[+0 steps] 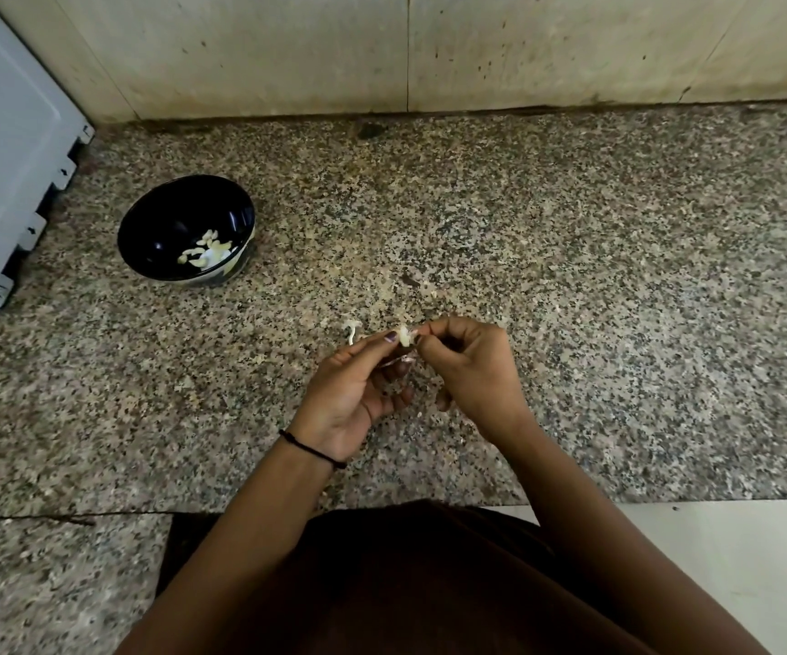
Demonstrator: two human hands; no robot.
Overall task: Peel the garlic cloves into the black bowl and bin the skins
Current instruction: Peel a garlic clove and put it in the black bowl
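Over the speckled counter [571, 238] my left hand [349, 394] and right hand [472, 366] both pinch one garlic clove [403, 335], so its skin can tear away before the black bowl [146, 219].

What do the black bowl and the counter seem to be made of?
Black bowl: probably glazed ceramic or melamine; its dark inside is glossy and shows small bright highlights. Counter: looks like polished granite or a similar stone, with fine speckled grains of grey, black and beige.
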